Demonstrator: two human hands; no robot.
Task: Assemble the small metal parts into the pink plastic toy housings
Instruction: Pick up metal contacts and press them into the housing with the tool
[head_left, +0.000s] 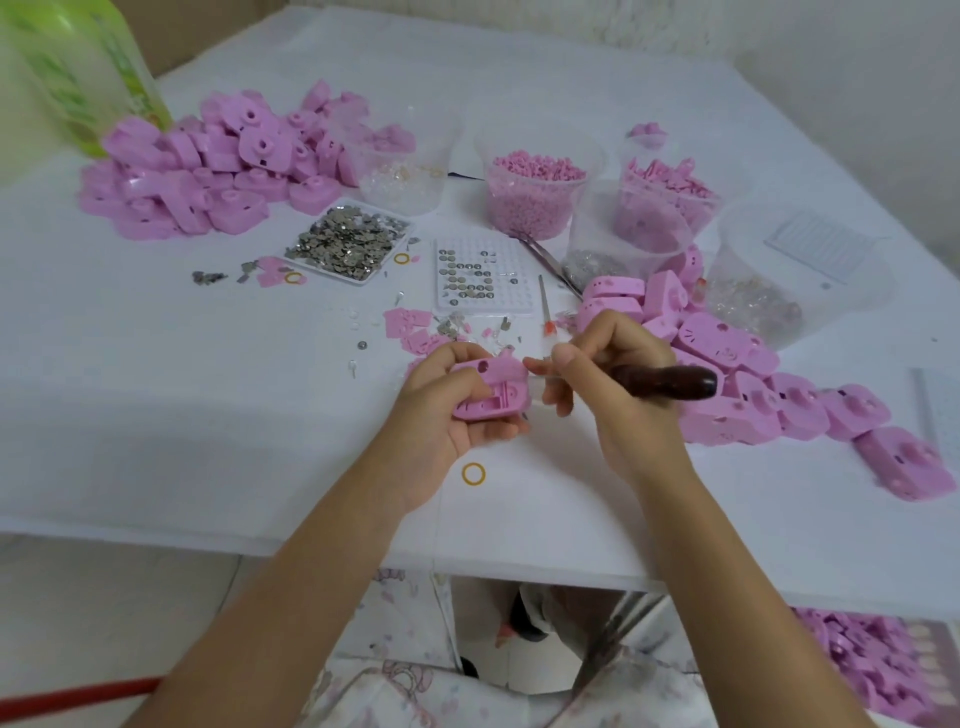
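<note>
One pink housing (488, 395), smooth moulded plastic with its open side up, is clamped in the curled fingers of the left hand (447, 415) above the near table (260, 415). The right hand (613, 384) is closed round a dark, glossy wooden tool handle (670, 382), tip hidden. Judged risk: the tip skids on slick plastic, or a part as thin as the shiny metal parts (348, 244) in the tray farther back drops unseen.

Housing (488, 392): smooth, matt pink moulded plastic. Piled housings (208, 171): the same matt pink plastic. Tool handle (675, 383): dark wood with a glossy finish. Loose metal parts (345, 241): thin, silvery, bright with reflections. Tubs (628, 239): clear, glossy plastic. Grid tray (483, 305): white plastic, holding grey metal discs (467, 275). Table cover (208, 405): white, matt, smooth.
</note>
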